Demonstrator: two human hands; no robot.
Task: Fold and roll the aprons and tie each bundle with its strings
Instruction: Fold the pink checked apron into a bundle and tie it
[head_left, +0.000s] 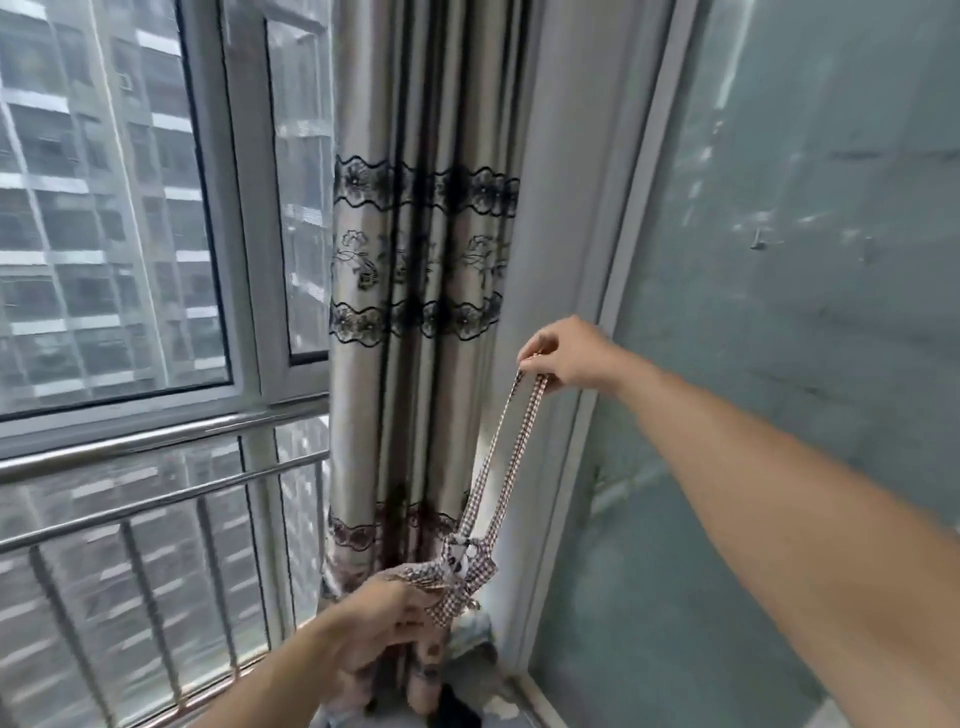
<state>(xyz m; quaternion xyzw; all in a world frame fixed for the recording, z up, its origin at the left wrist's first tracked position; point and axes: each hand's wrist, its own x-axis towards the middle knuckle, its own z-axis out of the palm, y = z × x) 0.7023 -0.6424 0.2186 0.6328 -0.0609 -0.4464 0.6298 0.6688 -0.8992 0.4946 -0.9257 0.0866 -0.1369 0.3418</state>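
Observation:
A small rolled bundle of brown-and-white checked apron (457, 582) hangs in the air in front of the curtain. My left hand (379, 618) grips the bundle from the left. Two checked strings (511, 447) run up from a knot on the bundle, pulled taut. My right hand (566, 358) pinches their upper ends, raised well above and to the right of the bundle. Part of the bundle is hidden inside my left hand.
A grey curtain with black lace bands (421, 312) hangs straight ahead. A window with steel guard rails (156, 499) fills the left. A grey wall (805, 260) stands on the right, with the floor corner (498, 670) below the bundle.

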